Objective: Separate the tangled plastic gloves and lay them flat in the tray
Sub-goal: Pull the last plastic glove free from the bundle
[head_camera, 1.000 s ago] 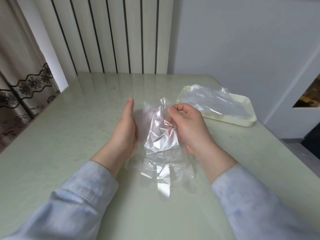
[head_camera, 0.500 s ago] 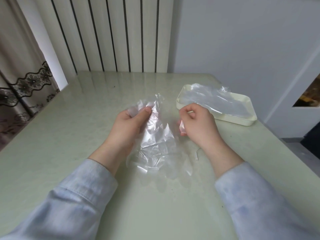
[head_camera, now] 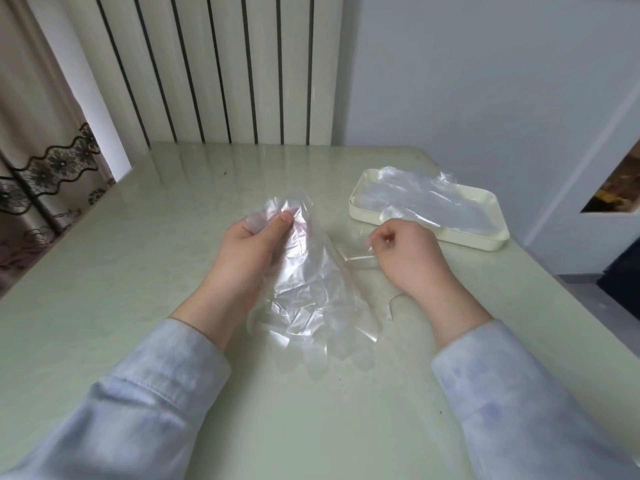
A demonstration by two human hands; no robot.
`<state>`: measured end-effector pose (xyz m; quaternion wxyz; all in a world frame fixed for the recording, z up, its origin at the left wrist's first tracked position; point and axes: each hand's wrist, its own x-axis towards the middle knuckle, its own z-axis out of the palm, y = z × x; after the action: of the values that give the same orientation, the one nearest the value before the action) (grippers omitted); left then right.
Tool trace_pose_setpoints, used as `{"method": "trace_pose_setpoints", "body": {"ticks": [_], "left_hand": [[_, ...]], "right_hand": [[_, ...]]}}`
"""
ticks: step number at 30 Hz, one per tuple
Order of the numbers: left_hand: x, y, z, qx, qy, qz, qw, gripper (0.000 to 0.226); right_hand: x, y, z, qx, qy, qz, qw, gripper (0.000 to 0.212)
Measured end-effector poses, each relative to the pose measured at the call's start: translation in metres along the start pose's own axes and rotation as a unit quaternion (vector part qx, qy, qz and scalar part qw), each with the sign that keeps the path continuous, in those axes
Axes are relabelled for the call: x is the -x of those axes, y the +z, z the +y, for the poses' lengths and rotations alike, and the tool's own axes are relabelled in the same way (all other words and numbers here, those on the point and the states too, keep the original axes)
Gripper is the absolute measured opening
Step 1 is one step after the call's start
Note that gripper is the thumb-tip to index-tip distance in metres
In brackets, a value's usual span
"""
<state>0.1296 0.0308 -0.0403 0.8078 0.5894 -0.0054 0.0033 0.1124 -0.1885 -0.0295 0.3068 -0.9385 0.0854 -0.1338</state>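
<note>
Head view, centre of frame. The tangled gloves [head_camera: 311,289] lay on the table [head_camera: 156,258] between the two hands, with the cuff end toward upper centre and the finger ends fanned toward lower centre. The film was clear and creased, and I could not tell how many gloves made up the bundle.

Left hand [head_camera: 254,247]: thumb and fingers were closed on the bunched cuff, which seemed slightly raised. Right hand [head_camera: 407,252]: fingers were curled, pinching a narrow strip of film at the bundle's right edge, stretched toward the right. Both hands were grasping plastic; neither was released.

The tray [head_camera: 360,211], cream, sat at upper right, just beyond the right hand. Flattened gloves [head_camera: 426,199] already lay in it, one edge spilling over the far rim.

Handling, judged: the film was very light and limp, with no stiffness. It would sag from any single hold and drift in moving air. The layers likely clung to each other, so a fast pull would probably drag the whole bundle rather than free one glove. It looked thin enough to stretch or tear at a finger seam if yanked.

Where to hold, judged: the cuff edge, one layer only, between thumb and forefinger pads, with the other hand pinning the remainder. Peeling slowly sideways looked better than lifting. For transfer to the tray, hold two corners of the cuff, so the glove hangs open and can be lowered fingers first.
</note>
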Motion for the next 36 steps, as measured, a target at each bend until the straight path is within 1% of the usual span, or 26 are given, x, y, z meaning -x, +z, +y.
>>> {"method": "trace_pose_setpoints", "body": {"ticks": [2,4,6,9,10,11,13,14,16,17,18,20,21,22,24,25,26,27,28,29,30,32,33,34,35,36], "left_hand": [[0.001,0.0,0.001,0.007,0.0,-0.007,1.0,0.028],[0.002,0.002,0.002,0.008,-0.005,0.0,1.0,0.025],[0.003,0.002,0.002,0.003,-0.009,0.001,1.0,0.019],[0.004,0.003,0.003,-0.002,-0.012,0.003,1.0,0.01],[0.004,0.003,0.003,-0.003,-0.013,0.003,1.0,0.008],[0.005,0.004,0.004,-0.003,-0.014,0.004,1.0,0.01],[0.005,0.005,0.004,0.003,-0.011,0.003,1.0,0.022],[0.005,0.005,0.003,0.006,-0.009,0.001,1.0,0.025],[0.005,0.005,0.003,0.008,-0.009,-0.002,1.0,0.026],[0.004,0.005,0.003,0.008,-0.008,-0.002,1.0,0.026],[0.004,0.005,0.003,0.007,-0.009,0.0,1.0,0.027],[0.004,0.005,0.003,0.003,-0.01,0.001,1.0,0.028],[0.004,0.004,0.002,0.003,-0.011,-0.001,1.0,0.026],[0.004,0.004,0.003,0.006,-0.011,-0.002,1.0,0.024],[0.004,0.003,0.002,0.011,-0.01,-0.005,1.0,0.017],[0.003,0.002,0.002,0.011,-0.01,-0.007,1.0,0.012],[0.004,0.002,0.002,0.01,-0.01,-0.01,1.0,0.01],[0.003,0.002,0.002,0.006,-0.009,-0.013,1.0,0.013],[0.003,0.001,0.002,0.001,-0.01,-0.014,1.0,0.016],[0.002,0.001,0.001,-0.004,-0.01,-0.014,1.0,0.017],[0.002,0.001,0.001,-0.009,-0.009,-0.014,1.0,0.018],[0.003,0.002,0.002,-0.02,-0.011,-0.012,1.0,0.019],[0.004,0.002,0.002,-0.026,-0.011,-0.01,1.0,0.02],[0.004,0.003,0.002,-0.029,-0.012,-0.009,0.999,0.02],[0.004,0.003,0.002,-0.031,-0.012,-0.01,0.999,0.02],[0.005,0.003,0.003,-0.032,-0.011,-0.011,0.999,0.02]], "right_hand": [[-0.002,-0.002,0.001,-0.058,-0.005,0.036,0.998,0.013],[-0.003,-0.005,-0.001,-0.126,0.014,0.048,0.991,0.016],[-0.003,-0.007,-0.003,-0.22,0.046,0.056,0.973,0.021],[-0.002,-0.01,-0.007,-0.301,0.053,0.078,0.949,0.036],[-0.002,-0.012,-0.008,-0.336,0.06,0.077,0.937,0.038],[-0.001,-0.013,-0.011,-0.385,0.073,0.065,0.918,0.036],[-0.001,-0.017,-0.015,-0.48,0.108,0.025,0.87,0.029],[0.0,-0.019,-0.017,-0.508,0.125,0.005,0.852,0.028],[0.003,-0.022,-0.018,-0.533,0.159,-0.033,0.831,0.029],[0.004,-0.023,-0.019,-0.543,0.172,-0.06,0.82,0.033],[0.005,-0.023,-0.019,-0.558,0.178,-0.091,0.805,0.041],[0.006,-0.022,-0.019,-0.586,0.158,-0.151,0.781,0.065],[0.008,-0.021,-0.018,-0.586,0.139,-0.176,0.779,0.075],[0.009,-0.019,-0.017,-0.571,0.125,-0.194,0.788,0.084],[0.011,-0.015,-0.016,-0.52,0.101,-0.21,0.821,0.11],[0.012,-0.014,-0.015,-0.494,0.092,-0.212,0.838,0.119],[0.011,-0.013,-0.013,-0.462,0.079,-0.209,0.858,0.125],[0.011,-0.012,-0.012,-0.42,0.064,-0.2,0.883,0.128],[0.011,-0.011,-0.011,-0.37,0.051,-0.183,0.91,0.127],[0.011,-0.01,-0.01,-0.325,0.042,-0.156,0.932,0.12],[0.01,-0.009,-0.01,-0.303,0.037,-0.124,0.944,0.107],[0.007,-0.007,-0.009,-0.306,0.027,-0.074,0.949,0.063],[0.007,-0.008,-0.009,-0.305,0.018,-0.061,0.95,0.041],[0.006,-0.007,-0.009,-0.286,0.007,-0.05,0.957,0.025],[0.004,-0.006,-0.007,-0.255,-0.007,-0.036,0.966,0.015],[0.003,-0.005,-0.006,-0.223,-0.02,-0.024,0.974,0.008]]}}
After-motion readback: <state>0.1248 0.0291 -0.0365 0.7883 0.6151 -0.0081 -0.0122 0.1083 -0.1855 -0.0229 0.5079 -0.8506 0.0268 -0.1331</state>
